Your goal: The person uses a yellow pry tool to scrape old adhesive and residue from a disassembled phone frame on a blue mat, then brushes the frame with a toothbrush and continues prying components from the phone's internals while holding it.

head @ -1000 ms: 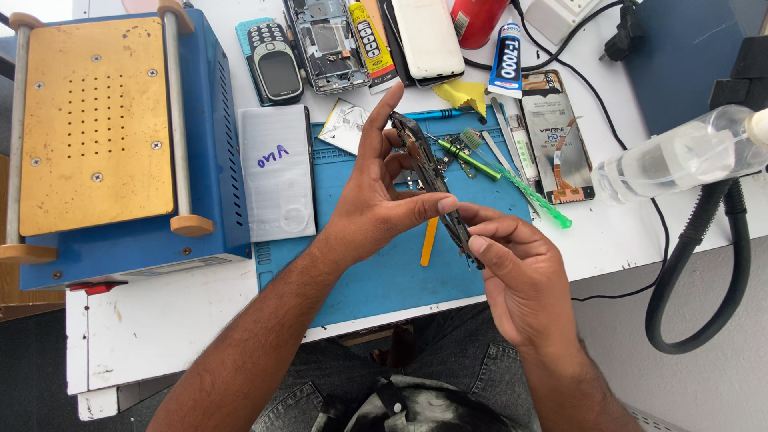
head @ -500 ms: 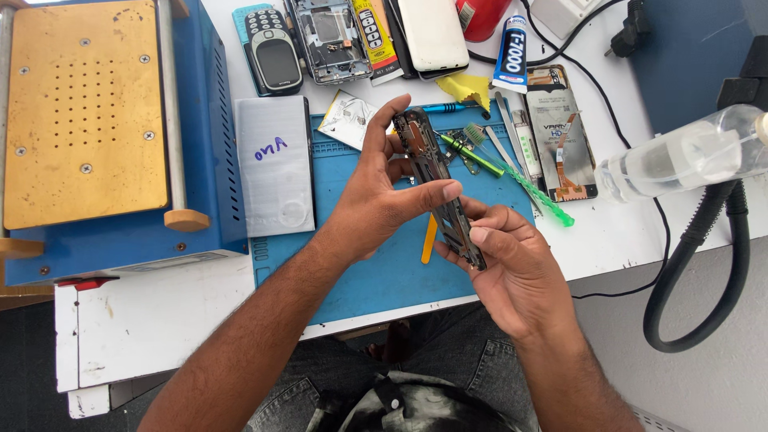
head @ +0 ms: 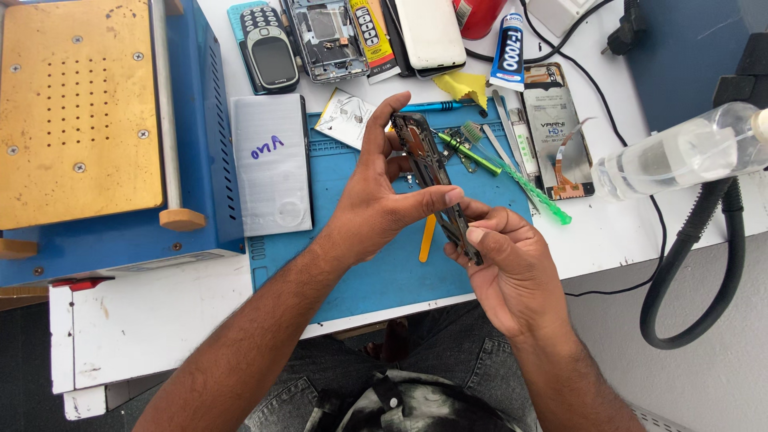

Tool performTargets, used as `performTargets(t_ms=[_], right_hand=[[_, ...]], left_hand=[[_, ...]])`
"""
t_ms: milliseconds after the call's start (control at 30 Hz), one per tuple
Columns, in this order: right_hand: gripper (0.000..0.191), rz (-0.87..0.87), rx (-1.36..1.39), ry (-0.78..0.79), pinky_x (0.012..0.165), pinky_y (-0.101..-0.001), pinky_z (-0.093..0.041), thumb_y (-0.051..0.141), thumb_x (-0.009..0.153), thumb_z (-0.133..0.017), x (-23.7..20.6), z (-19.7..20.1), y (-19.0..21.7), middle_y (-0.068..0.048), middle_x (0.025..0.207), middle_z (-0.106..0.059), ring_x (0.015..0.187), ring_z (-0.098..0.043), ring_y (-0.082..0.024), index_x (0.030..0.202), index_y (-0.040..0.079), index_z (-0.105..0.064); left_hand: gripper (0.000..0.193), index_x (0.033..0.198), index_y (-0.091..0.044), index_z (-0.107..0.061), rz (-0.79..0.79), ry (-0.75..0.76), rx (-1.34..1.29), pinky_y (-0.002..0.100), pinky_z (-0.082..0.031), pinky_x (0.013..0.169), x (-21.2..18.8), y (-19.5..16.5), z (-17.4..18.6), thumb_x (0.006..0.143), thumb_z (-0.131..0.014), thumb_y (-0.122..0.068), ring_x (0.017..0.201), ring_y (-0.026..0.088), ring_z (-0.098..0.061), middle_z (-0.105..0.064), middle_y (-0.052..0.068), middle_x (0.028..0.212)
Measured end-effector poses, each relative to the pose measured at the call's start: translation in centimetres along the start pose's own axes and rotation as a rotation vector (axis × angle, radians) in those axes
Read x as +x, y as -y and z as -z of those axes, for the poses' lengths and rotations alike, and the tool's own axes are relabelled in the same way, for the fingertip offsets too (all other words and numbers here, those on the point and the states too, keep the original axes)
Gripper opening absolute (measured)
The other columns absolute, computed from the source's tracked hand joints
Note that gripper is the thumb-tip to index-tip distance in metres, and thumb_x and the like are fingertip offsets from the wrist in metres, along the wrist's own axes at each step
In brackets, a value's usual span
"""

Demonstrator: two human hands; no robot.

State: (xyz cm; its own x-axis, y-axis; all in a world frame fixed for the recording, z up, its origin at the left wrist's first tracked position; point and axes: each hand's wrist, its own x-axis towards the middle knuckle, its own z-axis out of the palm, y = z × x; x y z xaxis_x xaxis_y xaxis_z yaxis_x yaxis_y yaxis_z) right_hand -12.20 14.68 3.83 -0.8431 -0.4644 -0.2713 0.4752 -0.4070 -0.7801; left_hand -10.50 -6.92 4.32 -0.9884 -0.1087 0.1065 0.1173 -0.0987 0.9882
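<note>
White and scuffed, the workbench (head: 160,336) carries a blue rubber repair mat (head: 360,264) at its middle, and both hands work just above that mat. A dark, opened phone frame with exposed copper-coloured parts (head: 428,172) is held edge-on between them, tilted so that its upper end points away from the person. The left hand (head: 376,200) grips the frame around its upper half, thumb stretched up along the near edge and forefinger laid across its middle. The right hand (head: 512,268) closes on the lower end, fingers curled around it and the thumb tip pressed on the edge. Under the frame an orange plastic pry stick (head: 427,238) lies on the mat, partly hidden. To the right of the frame a green-handled brush (head: 520,180) rests slanted across the mat's edge, near a flat phone panel with an orange flex cable (head: 560,136). Left of the mat sits a silver rectangular plate with blue handwriting (head: 270,164), touching a blue machine with a brass-coloured perforated top (head: 76,112). At the far edge lie a small keypad phone (head: 272,52), a white-and-blue glue tube (head: 510,44) and a yellow cloth (head: 464,84). On the right, a clear plastic bottle (head: 680,152) lies beside a thick black hose (head: 688,272).
</note>
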Motion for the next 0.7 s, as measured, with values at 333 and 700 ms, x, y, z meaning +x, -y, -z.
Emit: performTargets(t_ms=[333,700], right_hand=[[0.016,0.034,-0.059,0.034,0.097,-0.0527,-0.059,0.000,0.097,-0.065,-2.9,-1.9,1.2,-0.025,0.147,-0.060,0.121,-0.065,-0.030,0.112,-0.004,-0.071],[0.028,0.166,-0.293,0.215,0.095,-0.0551,-0.064,-0.002,0.097,-0.066,-6.6,-2.6,1.9,-0.038,0.159,-0.046,0.141,-0.056,-0.044,0.124,-0.009,-0.069]], left_hand=[[0.125,0.166,-0.020,-0.008,0.197,0.069,-0.422,0.057,-0.066,0.093,0.7,-0.4,0.3,0.072,-0.089,-0.037,0.119,0.030,-0.059,-0.044,0.019,0.131],[0.121,0.169,-0.023,-0.011,0.210,0.273,-0.585,0.055,-0.067,0.091,0.2,-0.7,0.6,0.078,-0.089,-0.039,0.114,0.027,-0.062,-0.046,0.013,0.124]])
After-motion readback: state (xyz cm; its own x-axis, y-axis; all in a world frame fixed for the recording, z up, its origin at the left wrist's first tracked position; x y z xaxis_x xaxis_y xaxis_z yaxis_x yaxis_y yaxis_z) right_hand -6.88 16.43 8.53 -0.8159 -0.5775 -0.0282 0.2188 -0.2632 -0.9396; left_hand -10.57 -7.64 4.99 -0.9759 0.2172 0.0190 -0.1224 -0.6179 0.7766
